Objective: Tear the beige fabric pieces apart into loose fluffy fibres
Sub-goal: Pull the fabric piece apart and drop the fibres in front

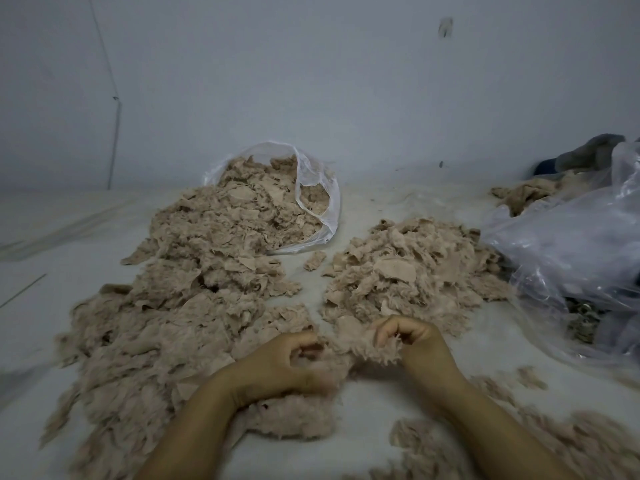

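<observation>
Two hands pull a beige fabric scrap apart over a white surface (346,216).

The big heap (194,299) fills 9 o'clock, running up to an open clear bag (320,199) at 12; a smaller heap (408,271) sits at 1 o'clock, crumpled plastic (568,244) at 3. Near 6, the left hand (280,365) and right hand (415,344) each pinch an end of one fluffy scrap (353,351) stretched between them, above a fibre tuft (294,417).

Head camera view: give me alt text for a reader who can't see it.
Two bare hands, left hand and right hand, pull a beige fabric piece apart between them. Beyond lie two heaps of beige scraps, the larger spilling from a clear plastic bag on a white surface.
</observation>
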Motion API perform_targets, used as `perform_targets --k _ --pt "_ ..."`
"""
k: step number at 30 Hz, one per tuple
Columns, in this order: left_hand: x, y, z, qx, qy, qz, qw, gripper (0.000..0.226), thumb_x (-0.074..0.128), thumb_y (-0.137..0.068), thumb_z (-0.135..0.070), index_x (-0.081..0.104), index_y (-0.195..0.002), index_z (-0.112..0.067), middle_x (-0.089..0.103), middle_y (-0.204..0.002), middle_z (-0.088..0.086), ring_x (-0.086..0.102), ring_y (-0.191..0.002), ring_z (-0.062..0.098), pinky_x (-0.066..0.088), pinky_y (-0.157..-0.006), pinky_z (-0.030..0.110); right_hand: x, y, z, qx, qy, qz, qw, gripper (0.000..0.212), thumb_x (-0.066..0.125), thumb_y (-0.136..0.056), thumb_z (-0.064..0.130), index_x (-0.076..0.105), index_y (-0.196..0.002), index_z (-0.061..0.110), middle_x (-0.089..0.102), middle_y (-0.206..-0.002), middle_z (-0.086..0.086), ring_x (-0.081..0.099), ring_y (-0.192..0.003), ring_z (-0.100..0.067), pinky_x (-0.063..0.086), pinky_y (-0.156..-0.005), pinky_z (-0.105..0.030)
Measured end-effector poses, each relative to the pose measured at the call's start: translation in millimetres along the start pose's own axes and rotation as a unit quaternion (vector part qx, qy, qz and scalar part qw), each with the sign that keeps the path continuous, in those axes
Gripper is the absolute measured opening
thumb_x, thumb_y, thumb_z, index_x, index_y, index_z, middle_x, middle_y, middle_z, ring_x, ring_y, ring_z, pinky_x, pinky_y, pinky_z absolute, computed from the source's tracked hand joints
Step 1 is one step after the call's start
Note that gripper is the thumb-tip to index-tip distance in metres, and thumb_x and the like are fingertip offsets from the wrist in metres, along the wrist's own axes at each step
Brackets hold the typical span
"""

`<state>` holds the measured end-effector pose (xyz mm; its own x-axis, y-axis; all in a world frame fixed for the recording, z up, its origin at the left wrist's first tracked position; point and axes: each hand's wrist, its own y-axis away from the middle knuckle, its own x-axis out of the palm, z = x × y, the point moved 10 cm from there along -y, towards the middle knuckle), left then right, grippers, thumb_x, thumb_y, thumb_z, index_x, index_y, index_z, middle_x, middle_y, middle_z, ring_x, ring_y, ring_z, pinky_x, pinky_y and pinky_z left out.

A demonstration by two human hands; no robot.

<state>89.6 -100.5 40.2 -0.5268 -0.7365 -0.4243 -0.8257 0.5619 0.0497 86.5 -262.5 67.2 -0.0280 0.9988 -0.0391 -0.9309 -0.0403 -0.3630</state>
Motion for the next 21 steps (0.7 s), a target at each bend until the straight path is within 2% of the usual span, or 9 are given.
perform_targets --k 1,3,5,7,9,11,14,18,21 --pt "-1.3 -0.2 2.2 -0.015 0.044 -0.012 0.999 0.056 0.063 -0.068 -0.065 0.060 -0.116 -0.036 0.059 -0.114 -0.030 0.052 -0.102 -0.017 0.038 -0.079 0.001 0.8 0.4 0.4 -0.004 0.002 0.006 1.000 0.064 0.032 -0.054 -0.040 0.062 -0.048 0.016 0.070 -0.071 -0.002 0.065 -0.072 -0.009 0.046 -0.068 -0.018" --pt "-0.4 -3.0 1.7 -0.011 0.053 -0.025 0.998 0.041 0.047 -0.084 -0.067 0.061 -0.110 -0.040 0.059 -0.117 -0.024 0.053 -0.106 -0.013 0.039 -0.078 0.002 5.4 2.1 2.8 -0.008 0.002 0.021 1.000 0.063 0.038 -0.054 -0.038 0.061 -0.048 0.020 0.072 -0.076 -0.002 0.067 -0.079 -0.008 0.046 -0.073 -0.016" --pt "5.4 -6.4 -1.1 -0.010 0.041 -0.020 0.999 0.021 0.054 -0.091 -0.043 0.058 -0.111 -0.041 0.057 -0.118 -0.019 0.054 -0.104 -0.013 0.041 -0.074 0.004 12.0 4.2 7.7 -0.017 -0.005 0.040 0.999 0.057 0.046 -0.055 -0.032 0.062 -0.047 0.022 0.073 -0.079 -0.004 0.068 -0.081 -0.011 0.047 -0.076 -0.018" --pt "16.5 -9.1 -0.9 -0.006 0.062 0.017 0.998 0.047 0.053 -0.076 -0.012 0.054 -0.116 -0.037 0.059 -0.114 -0.008 0.058 -0.102 0.000 0.043 -0.070 0.014 16.5 6.6 13.4 -0.025 -0.017 0.047 0.998 0.043 0.056 -0.056 -0.021 0.062 -0.048 0.021 0.074 -0.080 -0.006 0.069 -0.078 -0.014 0.049 -0.075 -0.021" --pt "25.4 -10.9 -0.4 -0.003 0.095 0.044 0.994 0.051 0.050 -0.073 -0.007 0.056 -0.117 -0.032 0.062 -0.110 0.005 0.057 -0.101 0.016 0.044 -0.071 0.021 19.1 8.2 16.2 -0.021 -0.037 0.051 0.998 0.022 0.064 -0.052 -0.004 0.060 -0.048 0.017 0.072 -0.074 -0.008 0.068 -0.073 -0.014 0.050 -0.070 -0.020" --pt "25.4 -11.1 -4.0 0.007 0.124 0.039 0.992 0.035 0.057 -0.083 -0.011 0.062 -0.111 -0.031 0.067 -0.108 -0.005 0.062 -0.101 0.009 0.046 -0.077 0.017 18.9 8.1 10.8 -0.006 -0.043 0.049 0.998 0.027 0.066 -0.057 -0.012 0.058 -0.049 0.012 0.070 -0.071 -0.013 0.067 -0.069 -0.017 0.051 -0.067 -0.020" --pt "8.1 -12.4 -8.6 0.035 0.082 -0.019 0.996 0.015 0.058 -0.091 -0.024 0.066 -0.100 -0.032 0.069 -0.099 -0.025 0.060 -0.097 -0.010 0.044 -0.080 0.007 9.7 2.3 3.9 -0.011 0.003 0.018 1.000 0.053 0.039 -0.058 -0.040 0.057 -0.051 0.010 0.066 -0.078 -0.028 0.064 -0.077 -0.023 0.048 -0.077 -0.024" --pt "-0.1 -7.8 -17.9 0.064 0.011 -0.025 0.998 0.013 0.074 -0.077 -0.028 0.071 -0.066 -0.034 0.065 -0.070 -0.019 0.059 -0.070 -0.005 0.043 -0.068 0.009 6.3 -0.7 0.8 -0.001 0.000 0.000 1.000 0.059 0.037 -0.058 -0.039 0.059 -0.048 0.015 0.071 -0.075 -0.006 0.066 -0.080 -0.009 0.047 -0.075 -0.016" --pt "5.7 -8.3 -18.0 0.074 -0.030 -0.003 0.997 0.020 0.078 -0.070 -0.035 0.062 -0.057 -0.032 0.052 -0.060 -0.016 0.046 -0.059 -0.001 0.039 -0.062 0.012 11.0 2.2 -16.2 0.086 -0.124 0.024 0.988 0.042 0.043 -0.085 -0.014 0.070 -0.070 0.014 0.072 -0.083 -0.008 0.068 -0.076 -0.018 0.056 -0.066 -0.028"
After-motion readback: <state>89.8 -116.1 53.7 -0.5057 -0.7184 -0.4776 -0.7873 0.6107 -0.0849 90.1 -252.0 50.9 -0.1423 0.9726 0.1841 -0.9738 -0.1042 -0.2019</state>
